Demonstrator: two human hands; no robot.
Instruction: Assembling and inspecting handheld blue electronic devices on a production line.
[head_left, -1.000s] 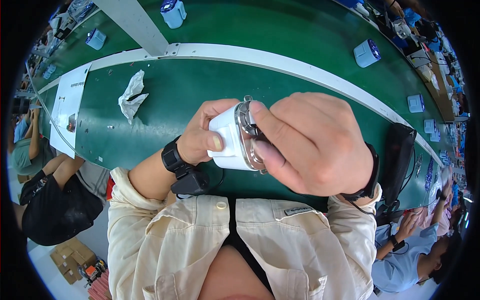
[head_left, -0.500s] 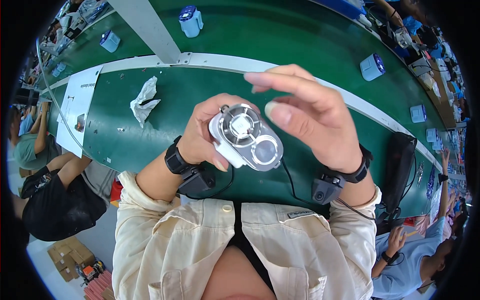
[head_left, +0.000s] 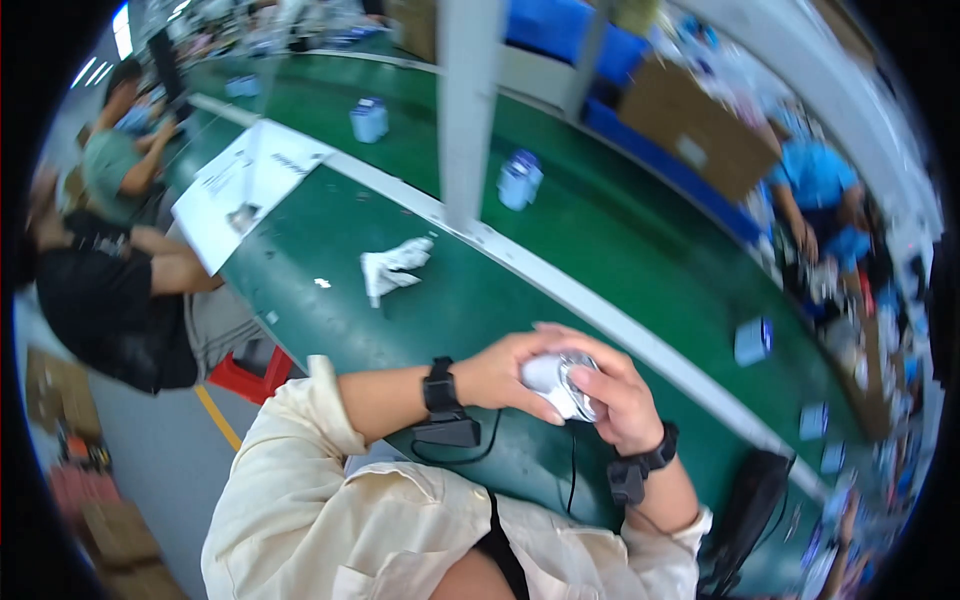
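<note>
Between both my hands is a small white device [head_left: 546, 374] with a shiny silver face, held above the green table. My left hand [head_left: 500, 374] is closed round its left side, thumb at the near edge. On its right my right hand [head_left: 622, 392] is closed too, with the thumb across the silver face and the fingers curled behind. Much of the device is hidden by the fingers, and the picture is a little blurred. A crumpled white paper [head_left: 392, 268] lies on the table to the left of my hands.
A white rail [head_left: 570, 282] separates the table from a green belt [head_left: 630, 260] carrying several light-blue containers. A post [head_left: 466, 120] rises from the rail. A printed sheet [head_left: 235, 200] lies at the left, a black pouch [head_left: 745, 515] at the right. Co-workers sit nearby.
My right hand, apart from the device before, now grips it. The device has turned, its silver face now partly covered. My view has swung, shifting the table and rail.
</note>
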